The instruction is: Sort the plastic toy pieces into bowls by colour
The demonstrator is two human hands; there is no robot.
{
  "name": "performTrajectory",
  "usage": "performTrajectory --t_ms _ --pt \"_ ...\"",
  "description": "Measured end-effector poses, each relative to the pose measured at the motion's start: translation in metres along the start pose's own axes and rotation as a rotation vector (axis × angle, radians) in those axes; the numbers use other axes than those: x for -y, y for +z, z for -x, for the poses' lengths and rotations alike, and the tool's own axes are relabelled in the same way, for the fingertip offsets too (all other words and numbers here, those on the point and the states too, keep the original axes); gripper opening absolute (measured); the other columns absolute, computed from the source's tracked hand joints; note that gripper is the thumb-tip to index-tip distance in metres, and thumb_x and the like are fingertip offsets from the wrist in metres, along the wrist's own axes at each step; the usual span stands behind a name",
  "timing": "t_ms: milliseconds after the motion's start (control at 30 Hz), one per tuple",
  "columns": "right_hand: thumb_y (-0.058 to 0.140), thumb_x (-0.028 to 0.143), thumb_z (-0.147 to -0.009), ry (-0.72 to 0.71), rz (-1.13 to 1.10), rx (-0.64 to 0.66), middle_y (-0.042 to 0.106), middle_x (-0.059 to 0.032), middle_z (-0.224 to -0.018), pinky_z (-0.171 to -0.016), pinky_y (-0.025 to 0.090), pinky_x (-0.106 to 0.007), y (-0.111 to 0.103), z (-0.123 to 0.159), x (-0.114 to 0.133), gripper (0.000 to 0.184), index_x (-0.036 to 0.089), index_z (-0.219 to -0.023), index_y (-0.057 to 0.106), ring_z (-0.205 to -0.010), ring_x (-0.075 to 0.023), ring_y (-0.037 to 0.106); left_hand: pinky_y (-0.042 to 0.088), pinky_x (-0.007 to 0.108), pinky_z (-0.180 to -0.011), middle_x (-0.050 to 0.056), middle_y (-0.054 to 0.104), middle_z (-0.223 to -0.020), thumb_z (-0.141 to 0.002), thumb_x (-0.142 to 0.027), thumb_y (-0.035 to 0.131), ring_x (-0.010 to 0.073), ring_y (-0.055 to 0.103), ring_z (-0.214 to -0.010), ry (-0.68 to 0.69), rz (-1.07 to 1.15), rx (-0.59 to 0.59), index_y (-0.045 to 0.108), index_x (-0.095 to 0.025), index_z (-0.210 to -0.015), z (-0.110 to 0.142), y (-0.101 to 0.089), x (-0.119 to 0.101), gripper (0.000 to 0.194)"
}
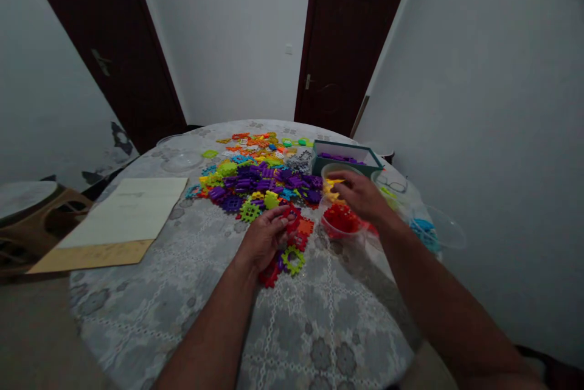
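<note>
A heap of colourful plastic interlocking tiles (260, 180) covers the middle of a round table (292, 329); purple ones dominate its centre. My left hand (267, 238) rests on the table at the heap's near edge, fingers closed on a red tile (292, 218), with more red, orange and green tiles (292, 259) under and beside it. My right hand (362, 195) hovers palm down over a clear bowl of yellow tiles (332, 186), just behind a clear bowl of red tiles (340, 221). Whether it holds a tile is hidden.
A teal box (347, 156) holding purple tiles stands behind the bowls. Clear bowls with green and blue pieces (424, 229) sit at the right edge. A cream sheet on brown card (123, 213) lies at left, near clear lids (182, 159). Two dark doors stand behind.
</note>
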State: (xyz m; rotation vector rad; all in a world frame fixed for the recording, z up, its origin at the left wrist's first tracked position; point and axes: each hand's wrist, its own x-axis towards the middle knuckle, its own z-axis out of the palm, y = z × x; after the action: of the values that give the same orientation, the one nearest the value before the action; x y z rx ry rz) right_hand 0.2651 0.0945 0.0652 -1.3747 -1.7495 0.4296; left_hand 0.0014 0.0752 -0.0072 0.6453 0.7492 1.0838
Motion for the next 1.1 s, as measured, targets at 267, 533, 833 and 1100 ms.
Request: performTrajectory --t_ms 267,533,833,1100 --pt "0.058 0.021 -0.104 -0.405 0.152 0.127 0.07 -0.0117 -0.123 -0.101 0.058 -0.046 0.061 0.087 0.037 0.028 0.026 -0.13 0.069 -0.115 -0.0256 0.067 0.066 0.032 -0.064 0.01 0.076 -0.092 -0.08 -0.019 0.084 0.0183 0.074 -0.073 -0.071 -0.09 0.128 0.076 -0.012 -0.106 0.001 -0.008 0.002 0.028" --pt "0.055 0.027 -0.106 -0.409 0.043 0.051 0.07 -0.0082 -0.107 -0.086 0.058 -0.038 0.047 0.091 0.035 0.018 0.025 -0.115 0.07 -0.098 -0.0224 0.068 0.053 0.022 -0.05 0.003 0.069 -0.073 -0.084 -0.037 0.083 0.0107 0.06 -0.053 -0.058 -0.196 0.208 0.075 -0.012 -0.099 0.006 -0.002 0.003 0.03" --pt "0.05 0.02 -0.101 -0.113 0.447 -0.399 0.073 -0.0146 -0.109 -0.101 0.05 -0.051 0.019 0.083 -0.018 0.026 0.018 -0.113 0.073 -0.106 -0.0313 0.065 0.048 0.022 -0.048 -0.001 0.067 -0.073 -0.075 -0.042 0.084 0.009 0.057 -0.052 0.184 -0.029 -0.042 0.073 -0.013 -0.101 0.006 -0.008 -0.019 0.04" --pt "0.054 0.007 -0.092 -0.541 0.195 -0.354 0.073 -0.0098 -0.105 -0.09 0.058 -0.042 0.038 0.099 0.003 0.031 0.02 -0.113 0.073 -0.099 -0.0246 0.068 0.059 0.033 -0.072 0.004 0.071 -0.088 -0.081 -0.05 0.08 0.0176 0.068 -0.077 0.375 -0.336 -0.231 0.073 -0.017 -0.101 0.014 -0.013 -0.021 0.04"
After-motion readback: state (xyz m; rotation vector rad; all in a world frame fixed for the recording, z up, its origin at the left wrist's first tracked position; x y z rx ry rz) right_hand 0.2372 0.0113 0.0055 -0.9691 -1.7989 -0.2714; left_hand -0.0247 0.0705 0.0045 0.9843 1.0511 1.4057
